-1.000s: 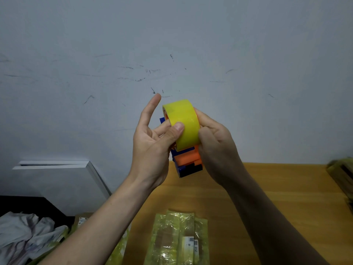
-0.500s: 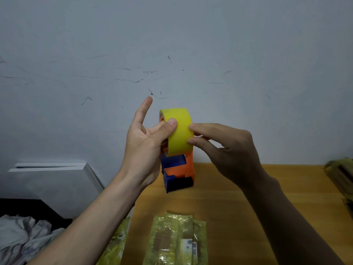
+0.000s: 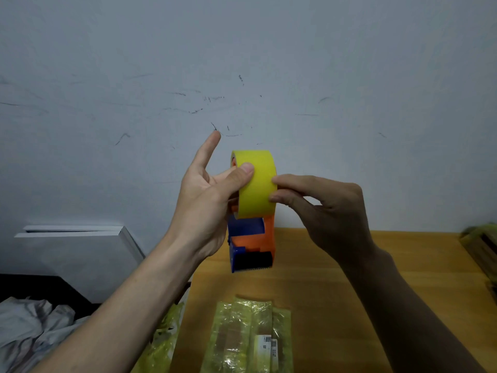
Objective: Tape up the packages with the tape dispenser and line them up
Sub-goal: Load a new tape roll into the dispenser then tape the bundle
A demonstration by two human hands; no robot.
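Two hands were up in front of me, and both were on the tape dispenser. My left hand held it up in the air above the bench, with my thumb curled onto the yellow tape roll and my first finger sticking straight up. My right hand pinched at the right edge of the roll with the thumb and fingertips. A second before, my right hand had been wrapped around the back of the roll, and the dispenser was tipped to one side. Now that hand had let go and come round to the edge, and the dispenser hung straighter, with its blue and black cutting end pointing down. I think this meant I was hunting for the loose end of the tape so I could pull it out. No tape was pulled out yet that I could see. One package wrapped in shiny yellow plastic lay flat on the bench right below my hands, near me. Another yellow package hung partly off the left edge of the bench, under my left arm. More yellow things sat far off at the right side, too blurry to tell apart. So the taping of this package had not started, and the lining up was not done.
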